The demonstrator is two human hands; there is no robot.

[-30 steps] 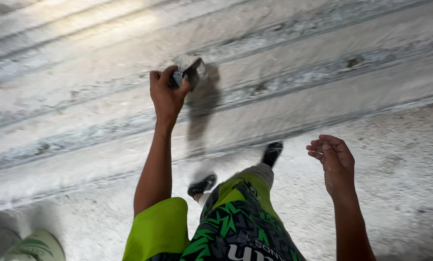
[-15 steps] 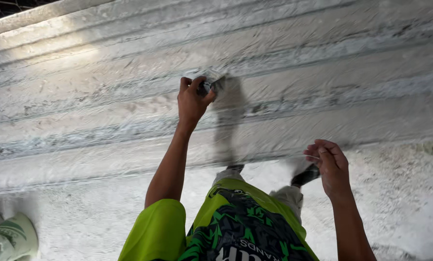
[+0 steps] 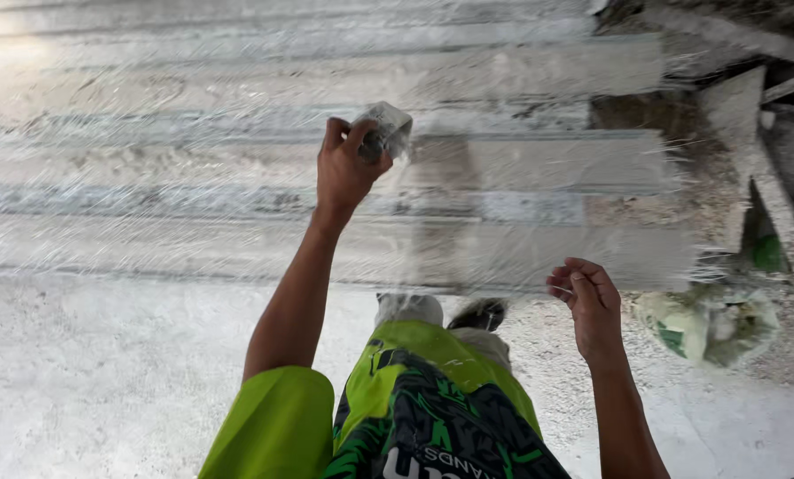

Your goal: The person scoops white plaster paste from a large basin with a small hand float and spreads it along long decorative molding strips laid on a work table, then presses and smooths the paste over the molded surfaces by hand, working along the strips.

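- Two hands are up in front of me, well apart, over the pale steps [image 3: 193,177].
- My left hand [image 3: 345,168] is clenched around a small grey block [image 3: 386,129]; it sticks out past my fingers, above the steps' middle treads. The blur keeps me from telling what it is.
- My right hand [image 3: 589,302] holds nothing; its fingers are curled loosely, near the steps' lowest edge and to the right.
- My green sleeve [image 3: 277,426] and green-and-black shirt [image 3: 432,417] fill the bottom, with my shoes [image 3: 478,315] just below the lowest step.
- Right of the steps lies a crumpled sack [image 3: 707,324] on the dusty floor [image 3: 104,381].
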